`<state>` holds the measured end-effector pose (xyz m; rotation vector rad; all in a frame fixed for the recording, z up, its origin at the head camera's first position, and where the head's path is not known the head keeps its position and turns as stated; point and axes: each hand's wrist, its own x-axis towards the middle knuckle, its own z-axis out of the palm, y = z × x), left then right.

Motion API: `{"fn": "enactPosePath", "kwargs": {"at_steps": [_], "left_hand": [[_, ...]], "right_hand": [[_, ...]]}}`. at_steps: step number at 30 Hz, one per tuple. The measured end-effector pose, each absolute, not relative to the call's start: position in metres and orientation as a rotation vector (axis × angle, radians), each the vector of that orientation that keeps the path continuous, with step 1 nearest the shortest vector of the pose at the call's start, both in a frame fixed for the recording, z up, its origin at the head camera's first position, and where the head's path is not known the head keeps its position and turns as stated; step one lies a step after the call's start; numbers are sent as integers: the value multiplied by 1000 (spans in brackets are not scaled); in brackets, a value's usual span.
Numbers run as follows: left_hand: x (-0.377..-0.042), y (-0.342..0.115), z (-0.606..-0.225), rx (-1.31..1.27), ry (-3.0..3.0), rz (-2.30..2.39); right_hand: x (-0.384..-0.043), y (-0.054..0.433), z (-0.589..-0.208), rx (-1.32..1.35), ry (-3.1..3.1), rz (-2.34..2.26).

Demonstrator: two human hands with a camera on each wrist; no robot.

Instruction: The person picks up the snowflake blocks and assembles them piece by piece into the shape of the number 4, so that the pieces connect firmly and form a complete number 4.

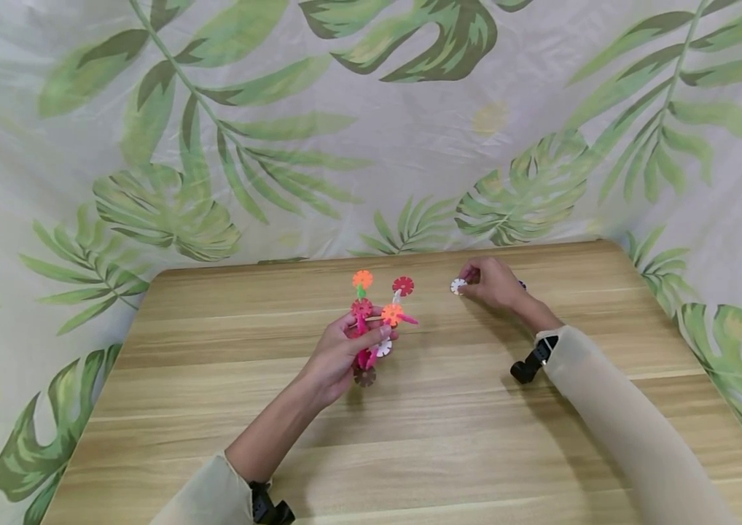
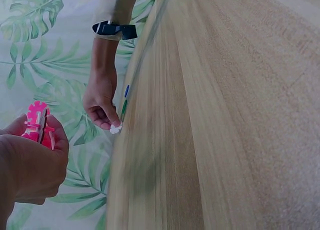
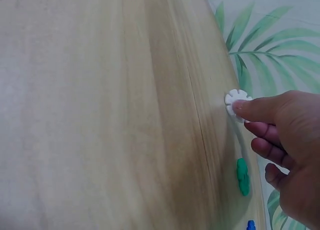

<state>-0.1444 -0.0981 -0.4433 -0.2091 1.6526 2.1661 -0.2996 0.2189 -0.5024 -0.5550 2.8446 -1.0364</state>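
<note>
My left hand (image 1: 334,356) grips a build of interlocking snowflake discs (image 1: 361,309), mostly pink and red, with orange, green, white and brown ones in it. The thumb lies across its front, and two disc-tipped arms stick up above the fingers. Over to the right, my right hand (image 1: 494,284) pinches a single white snowflake disc (image 3: 235,98) between thumb and fingers near the table's far edge. In the right wrist view, a green piece (image 3: 243,176) lies beside that hand, with part of a blue piece (image 3: 251,225) beyond it.
The wood-grain table (image 1: 213,408) ends at a far edge just behind the right hand. A leaf-printed cloth (image 1: 410,138) hangs behind it and along both sides. Each wrist wears a black camera (image 1: 528,362) on a strap.
</note>
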Motion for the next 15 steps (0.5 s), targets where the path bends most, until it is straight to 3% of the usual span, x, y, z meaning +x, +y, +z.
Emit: {"fn": "enactPosePath", "kwargs": {"at_steps": [15], "left_hand": [[-145,-97,-444,-211,1652,2150]], "right_hand": [[-264,214,-489,-423,2727,-1382]]}}
